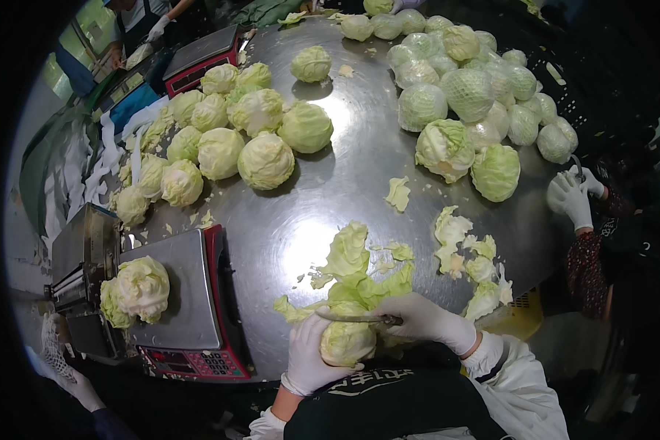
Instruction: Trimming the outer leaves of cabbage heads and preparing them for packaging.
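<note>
My white-gloved left hand (312, 352) grips a pale green cabbage head (349, 344) from its left side at the front edge of the steel table. In my right hand (426, 322), also gloved, is the dark handle of a curved knife (363, 318). Its narrow blade reaches left across the top of the cabbage, with its tip by my left fingers. Whether the blade is cutting in, I cannot tell. Loose green outer leaves (357, 286) lie just beyond the cabbage, partly against it.
A red digital scale (176, 297) at left bears cabbage (143, 289). Unwrapped heads (265, 161) stand at back left, netted ones (467, 93) at back right. Leaf scraps (481, 269) lie right, above a yellow basket (520, 316). Co-workers' gloved hands (572, 198) work at right, lower left and far back.
</note>
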Demonstrator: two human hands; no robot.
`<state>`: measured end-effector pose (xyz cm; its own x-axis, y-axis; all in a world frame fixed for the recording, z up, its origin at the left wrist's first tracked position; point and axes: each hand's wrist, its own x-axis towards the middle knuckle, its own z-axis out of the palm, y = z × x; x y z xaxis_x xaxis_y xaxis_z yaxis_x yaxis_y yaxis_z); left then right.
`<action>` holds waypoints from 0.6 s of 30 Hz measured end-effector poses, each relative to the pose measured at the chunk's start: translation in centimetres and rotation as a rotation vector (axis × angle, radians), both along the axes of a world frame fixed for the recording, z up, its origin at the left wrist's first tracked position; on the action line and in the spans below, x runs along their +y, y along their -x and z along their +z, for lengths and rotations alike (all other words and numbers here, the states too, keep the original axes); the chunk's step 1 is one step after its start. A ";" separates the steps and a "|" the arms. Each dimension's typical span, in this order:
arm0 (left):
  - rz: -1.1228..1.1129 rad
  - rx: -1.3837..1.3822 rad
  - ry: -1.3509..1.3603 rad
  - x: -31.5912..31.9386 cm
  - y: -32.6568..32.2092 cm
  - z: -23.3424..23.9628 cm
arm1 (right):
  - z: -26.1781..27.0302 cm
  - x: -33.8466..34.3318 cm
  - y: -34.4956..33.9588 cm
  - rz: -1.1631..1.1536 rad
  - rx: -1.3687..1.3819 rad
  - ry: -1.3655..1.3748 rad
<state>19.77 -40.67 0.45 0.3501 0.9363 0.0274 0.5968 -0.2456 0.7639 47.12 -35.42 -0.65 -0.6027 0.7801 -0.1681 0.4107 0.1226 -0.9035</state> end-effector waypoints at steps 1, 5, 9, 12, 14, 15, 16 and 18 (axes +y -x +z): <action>-0.022 0.018 -0.015 0.2 0.1 0.0 | -0.2 0.2 0.1 -0.012 -0.069 -0.088; 0.069 -0.065 -0.032 -0.9 0.8 -1.1 | -1.9 3.3 -0.5 -0.277 -0.189 -0.294; 0.077 -0.045 -0.047 -1.6 1.8 -1.6 | 2.5 3.9 0.5 -0.231 -0.132 -0.209; 0.024 -0.030 0.018 -1.0 1.8 -0.9 | 3.6 3.5 2.4 0.064 0.014 -0.092; -0.020 -0.004 0.090 -0.9 1.7 -0.7 | 2.9 3.4 3.3 0.164 -0.045 -0.015; -0.009 -0.014 0.033 -1.0 1.7 -1.1 | 2.6 3.3 3.6 0.194 -0.059 -0.051; 0.001 -0.025 -0.025 -1.1 1.7 -1.3 | 2.4 3.3 3.7 0.195 -0.058 -0.051; -0.010 -0.029 -0.071 -0.9 1.6 -1.4 | 1.6 3.2 3.9 0.358 -0.232 -0.469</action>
<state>18.20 -41.57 -0.98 0.3576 0.9280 0.1041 0.5723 -0.3059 0.7609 43.21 -32.26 0.95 -0.8288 0.5593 -0.0153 0.4498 0.6498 -0.6127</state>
